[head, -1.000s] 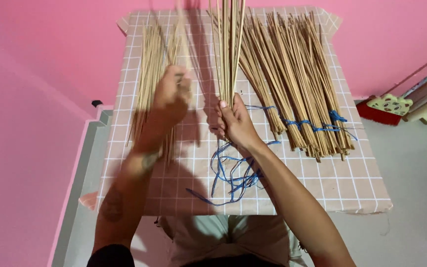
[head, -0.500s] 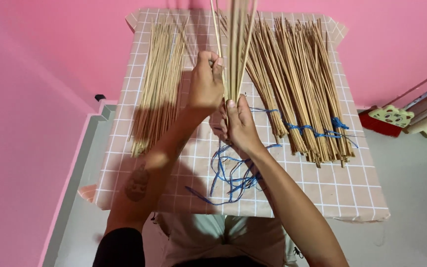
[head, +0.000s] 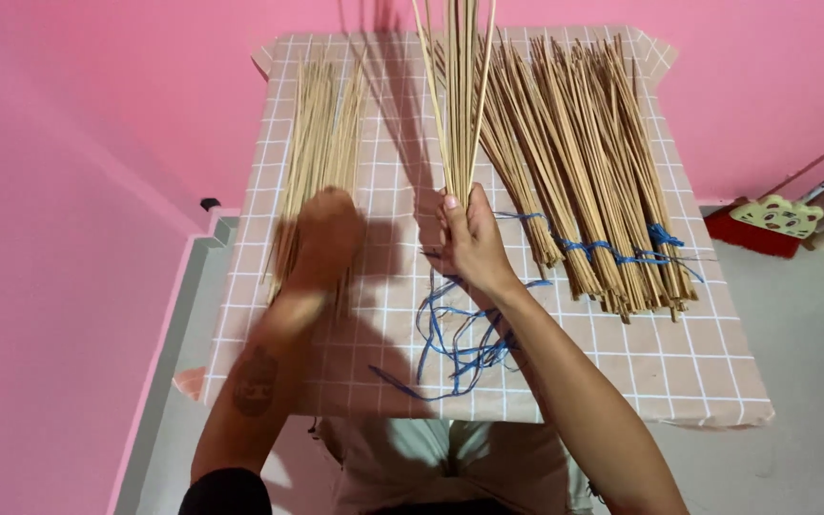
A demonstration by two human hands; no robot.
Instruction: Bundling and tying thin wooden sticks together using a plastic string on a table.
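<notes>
The right hand [head: 474, 243] gripped an upright bunch of sticks [head: 457, 95], fingers wrapped tight at its base. The left hand [head: 328, 238], blurred, lay over the left stick pile [head: 321, 133]; its finger spread was unclear.

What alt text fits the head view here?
The right hand holds a thin bunch of sticks upright over a checked table, while the left hand rests on a loose stick pile. Blue strings lie between.

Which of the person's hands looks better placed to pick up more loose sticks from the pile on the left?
Probably the left hand: it rests on the loose pile of thin pale wooden sticks, while the right hand grips an upright bunch of sticks.
</notes>
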